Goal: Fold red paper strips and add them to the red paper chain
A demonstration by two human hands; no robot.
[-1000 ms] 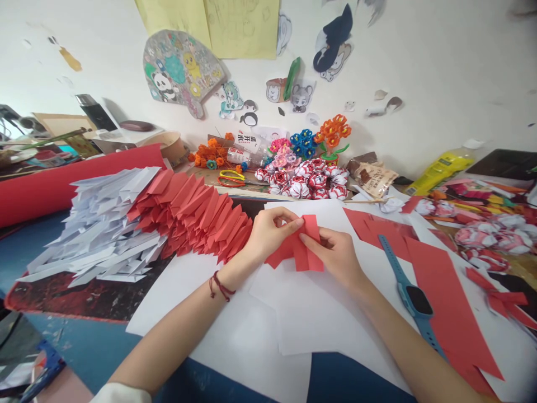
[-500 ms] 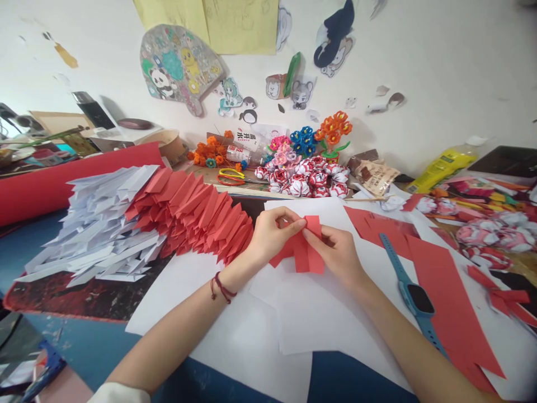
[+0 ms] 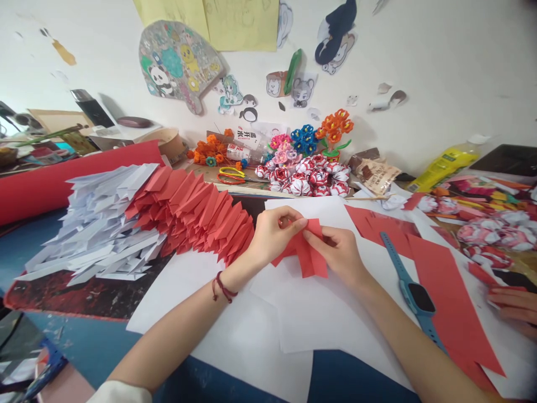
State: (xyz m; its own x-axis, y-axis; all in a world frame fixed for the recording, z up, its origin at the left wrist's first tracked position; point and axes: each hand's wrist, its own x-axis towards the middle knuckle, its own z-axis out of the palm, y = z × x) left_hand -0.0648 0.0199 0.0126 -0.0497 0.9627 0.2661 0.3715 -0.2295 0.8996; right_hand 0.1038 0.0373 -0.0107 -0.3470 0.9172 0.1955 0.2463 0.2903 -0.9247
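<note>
A small creased piece of red paper (image 3: 312,262) is pinched between both my hands above white sheets. My left hand (image 3: 274,232) holds its upper left edge between thumb and forefinger. My right hand (image 3: 338,249) grips it from the right, its thumb on the front near the top. Another bit of red paper shows behind it, under my left hand; whether it is joined cannot be seen. Left of my left hand stands a long row of folded red paper pieces (image 3: 197,210), beside a pile of folded white paper pieces (image 3: 104,224).
Right of my arm lie a blue smartwatch (image 3: 420,296) and red paper strips (image 3: 453,302). Another person's hand (image 3: 516,305) is at the right edge. Red-and-white paper flowers (image 3: 310,176) and a yellow bottle (image 3: 447,165) stand by the wall. White sheets (image 3: 251,330) cover the blue table.
The red paper has tilted a little, its lower end shifting down and right in my fingers. Another person's hand has come in at the right edge, over the red-and-white folded paper there.
</note>
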